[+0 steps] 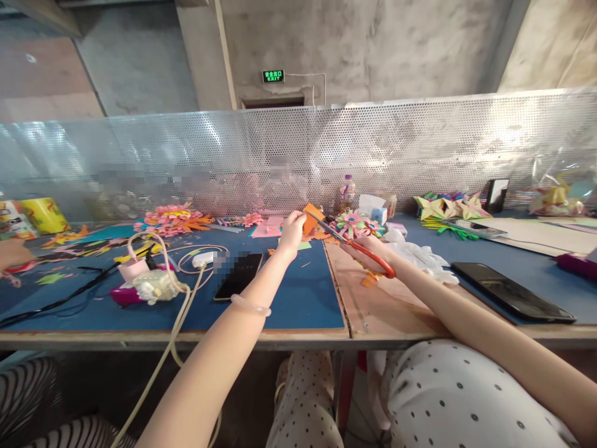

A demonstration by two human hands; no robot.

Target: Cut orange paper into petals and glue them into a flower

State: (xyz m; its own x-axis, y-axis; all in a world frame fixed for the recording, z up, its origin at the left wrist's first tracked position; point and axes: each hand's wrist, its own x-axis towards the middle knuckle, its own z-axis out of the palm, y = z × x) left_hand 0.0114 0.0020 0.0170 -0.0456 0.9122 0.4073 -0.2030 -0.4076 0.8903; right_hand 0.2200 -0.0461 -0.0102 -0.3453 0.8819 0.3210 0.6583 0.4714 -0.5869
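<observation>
My left hand point(293, 231) pinches a piece of orange paper point(312, 219) above the middle of the table. In my right hand point(366, 247) is a pair of scissors point(377, 261) with orange handles, its blades pointing left and touching or overlapping the paper; whether they have cut into it I cannot tell. Orange paper scraps point(368, 280) lie on the wooden board below my right hand. Just behind it sits a pink and green paper flower point(357, 223). Pink paper sheets point(269, 227) lie to the left of my left hand.
A phone point(240, 277) and a power adapter with cables point(156, 285) lie left; another phone point(510, 291) lies right. White crumpled plastic point(426, 258) is beside my right wrist. A bottle point(347, 191) stands before the perforated metal screen point(196, 149). Another person's hand point(13, 254) shows far left.
</observation>
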